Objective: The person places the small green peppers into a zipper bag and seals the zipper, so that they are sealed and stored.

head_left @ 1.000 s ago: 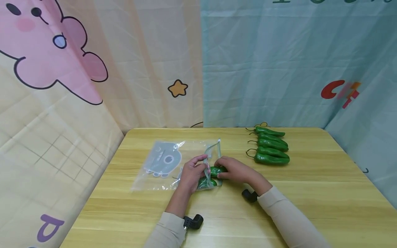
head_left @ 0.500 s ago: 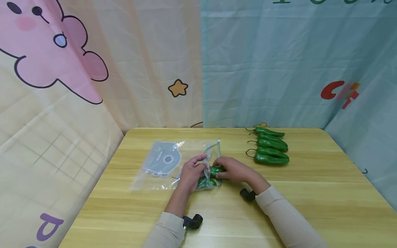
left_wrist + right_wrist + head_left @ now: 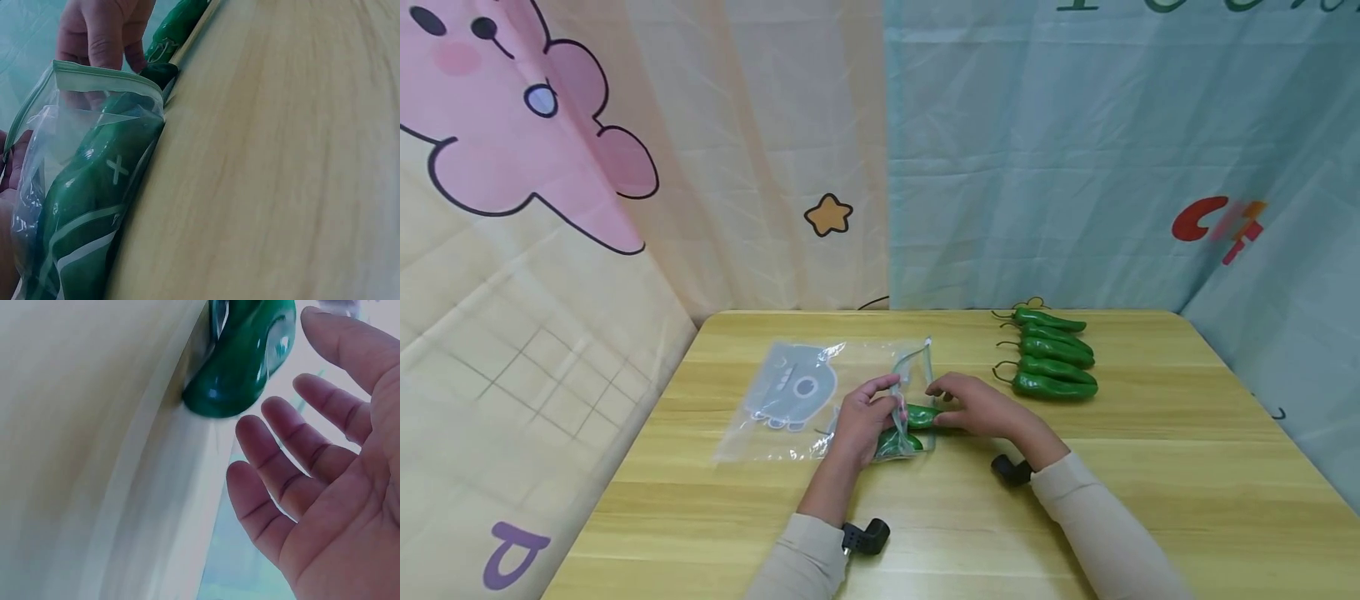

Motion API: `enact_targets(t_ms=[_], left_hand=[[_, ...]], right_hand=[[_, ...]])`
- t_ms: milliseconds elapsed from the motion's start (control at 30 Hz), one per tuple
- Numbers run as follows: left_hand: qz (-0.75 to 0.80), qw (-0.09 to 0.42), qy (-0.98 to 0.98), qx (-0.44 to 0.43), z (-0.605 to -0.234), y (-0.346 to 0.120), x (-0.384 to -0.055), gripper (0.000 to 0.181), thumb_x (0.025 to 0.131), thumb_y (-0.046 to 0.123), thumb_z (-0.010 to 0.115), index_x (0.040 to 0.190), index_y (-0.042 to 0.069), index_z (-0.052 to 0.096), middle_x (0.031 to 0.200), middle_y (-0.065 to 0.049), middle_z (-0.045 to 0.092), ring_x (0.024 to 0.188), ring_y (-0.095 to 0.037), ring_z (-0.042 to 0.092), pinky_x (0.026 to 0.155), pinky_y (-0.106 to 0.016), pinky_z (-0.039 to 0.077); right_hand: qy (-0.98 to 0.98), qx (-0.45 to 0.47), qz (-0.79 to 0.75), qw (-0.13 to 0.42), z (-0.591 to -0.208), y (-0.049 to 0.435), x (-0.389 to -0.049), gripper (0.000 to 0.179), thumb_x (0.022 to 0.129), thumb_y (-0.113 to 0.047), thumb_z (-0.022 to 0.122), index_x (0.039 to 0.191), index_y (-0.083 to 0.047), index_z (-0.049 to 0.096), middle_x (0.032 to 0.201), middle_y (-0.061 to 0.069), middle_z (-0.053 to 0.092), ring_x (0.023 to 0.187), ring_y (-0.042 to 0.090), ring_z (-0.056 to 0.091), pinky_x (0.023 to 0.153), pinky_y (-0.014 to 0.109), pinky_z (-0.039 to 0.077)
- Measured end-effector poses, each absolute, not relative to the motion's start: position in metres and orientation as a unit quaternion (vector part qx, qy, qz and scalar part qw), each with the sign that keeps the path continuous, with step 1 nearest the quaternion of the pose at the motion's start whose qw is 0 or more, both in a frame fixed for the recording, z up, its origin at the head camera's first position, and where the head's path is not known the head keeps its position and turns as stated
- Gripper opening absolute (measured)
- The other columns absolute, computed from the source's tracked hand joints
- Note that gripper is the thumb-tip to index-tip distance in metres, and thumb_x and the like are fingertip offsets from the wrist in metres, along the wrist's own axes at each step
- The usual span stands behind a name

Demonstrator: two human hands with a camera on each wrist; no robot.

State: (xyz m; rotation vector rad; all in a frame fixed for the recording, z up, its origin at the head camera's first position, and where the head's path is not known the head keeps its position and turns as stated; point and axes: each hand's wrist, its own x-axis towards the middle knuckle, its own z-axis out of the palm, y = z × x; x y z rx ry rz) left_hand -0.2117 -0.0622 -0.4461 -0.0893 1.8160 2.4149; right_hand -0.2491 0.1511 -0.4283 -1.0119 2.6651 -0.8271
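A clear zip bag [image 3: 796, 385] with a pale blue printed figure lies on the table, its mouth held up on the right side. My left hand [image 3: 861, 423] pinches the bag's mouth edge between thumb and fingers. One green chili pepper [image 3: 922, 416] pokes out of the mouth, and another green pepper [image 3: 897, 445] lies lower inside the bag. Beside the protruding end is my right hand [image 3: 973, 406], its fingers spread and apart from the pepper in the right wrist view [image 3: 337, 456]. In the left wrist view the bag plastic [image 3: 44, 144] wraps a pepper.
Several green chili peppers [image 3: 1054, 356] lie in a row at the back right of the wooden table [image 3: 940, 533], stems to the left. A printed curtain [image 3: 1037, 167] hangs behind the table. Each wrist wears a black camera [image 3: 867, 537].
My right hand has let go of the pepper at the bag's mouth and drawn slightly right, its fingers opening. My left hand keeps its hold on the bag edge.
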Motion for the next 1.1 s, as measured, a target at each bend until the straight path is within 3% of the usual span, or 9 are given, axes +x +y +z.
enact_targets(t_ms=[200, 433, 733, 1100], left_hand=[[0.8, 0.058, 0.597, -0.028, -0.447, -0.063, -0.211, 0.046, 0.087, -0.006, 0.058, 0.134, -0.006, 0.056, 0.108, -0.032, 0.06, 0.068, -0.015, 0.064, 0.067, -0.026, 0.058], [0.8, 0.055, 0.596, -0.023, -0.448, -0.063, -0.212, 0.046, 0.088, -0.006, 0.058, 0.133, -0.007, 0.056, 0.099, -0.023, 0.064, 0.068, -0.016, 0.065, 0.067, -0.027, 0.058], [0.799, 0.061, 0.597, -0.025, -0.447, -0.063, -0.211, 0.046, 0.089, -0.005, 0.059, 0.134, -0.006, 0.056, 0.118, -0.032, 0.057, 0.07, -0.015, 0.065, 0.068, -0.027, 0.059], [0.796, 0.06, 0.602, -0.029, -0.447, -0.063, -0.213, 0.046, 0.089, -0.004, 0.059, 0.134, -0.006, 0.056, 0.111, -0.028, 0.061, 0.07, -0.015, 0.064, 0.068, -0.026, 0.058]], right_hand=[[0.89, -0.334, -0.29, 0.112, -0.425, 0.161, -0.244, 0.035, 0.091, -0.015, 0.072, 0.123, -0.003, 0.063, 0.115, 0.007, 0.064, 0.102, 0.024, 0.062, 0.089, 0.043, 0.054], [0.882, -0.353, -0.292, 0.108, -0.427, 0.158, -0.244, 0.024, 0.093, -0.008, 0.068, 0.117, -0.006, 0.066, 0.104, 0.0, 0.064, 0.092, 0.018, 0.06, 0.081, 0.035, 0.053], [0.875, -0.384, -0.282, 0.091, -0.431, 0.15, -0.246, 0.017, 0.094, -0.005, 0.065, 0.11, -0.007, 0.068, 0.101, -0.001, 0.063, 0.09, 0.016, 0.057, 0.08, 0.036, 0.052], [0.868, -0.399, -0.281, 0.09, -0.435, 0.133, -0.253, 0.015, 0.094, -0.005, 0.066, 0.108, -0.01, 0.068, 0.101, -0.003, 0.062, 0.089, 0.014, 0.057, 0.082, 0.033, 0.052]])
